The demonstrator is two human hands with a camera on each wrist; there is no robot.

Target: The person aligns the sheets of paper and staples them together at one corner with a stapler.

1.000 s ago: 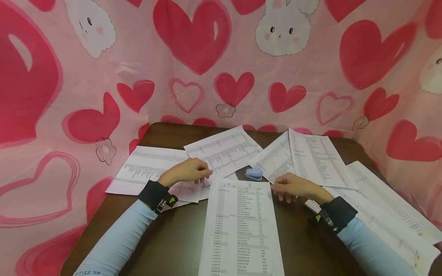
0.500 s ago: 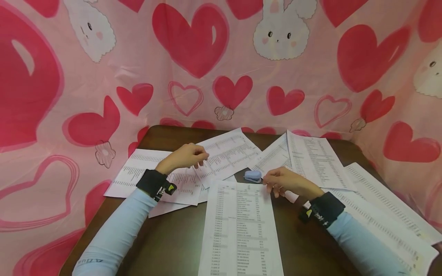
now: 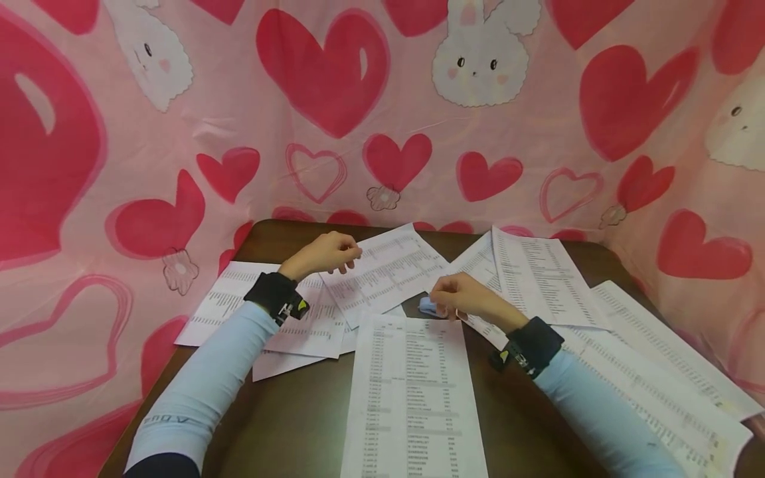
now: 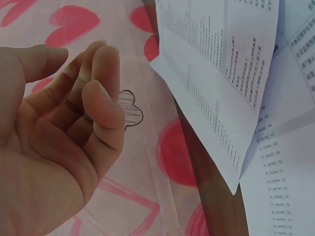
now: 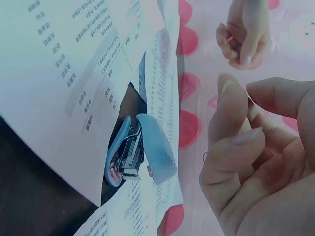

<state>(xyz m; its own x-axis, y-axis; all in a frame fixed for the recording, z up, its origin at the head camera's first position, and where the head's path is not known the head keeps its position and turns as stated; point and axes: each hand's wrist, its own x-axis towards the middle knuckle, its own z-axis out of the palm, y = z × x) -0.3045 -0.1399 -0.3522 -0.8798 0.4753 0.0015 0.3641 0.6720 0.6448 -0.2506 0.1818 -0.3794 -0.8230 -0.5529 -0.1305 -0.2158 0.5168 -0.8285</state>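
A small light-blue stapler (image 3: 427, 306) lies on the table beyond the far edge of a printed sheet (image 3: 412, 398). Its body (image 5: 158, 150) shows clearly in the right wrist view. My right hand (image 3: 469, 295) hovers beside the stapler and partly covers it in the head view. Thumb and forefinger come close together, the fingers bend loosely, and nothing is between them. Over the papers on the left is my left hand (image 3: 325, 253), fingers loosely bent. Its palm (image 4: 54, 157) is bare in the left wrist view.
Overlapping printed sheets (image 3: 218, 299) lie at the left, with another sheet (image 3: 382, 272) at the back middle. More pages (image 3: 544, 285) spread over the back right, and long ones (image 3: 657, 398) run down the right side of the brown table (image 3: 287, 418). A heart-patterned cloth (image 3: 335, 172) hangs behind.
My right hand has moved left from the sheet's right corner to the stapler, now partly covering it. My left hand has moved a little up and away from the front sheet.
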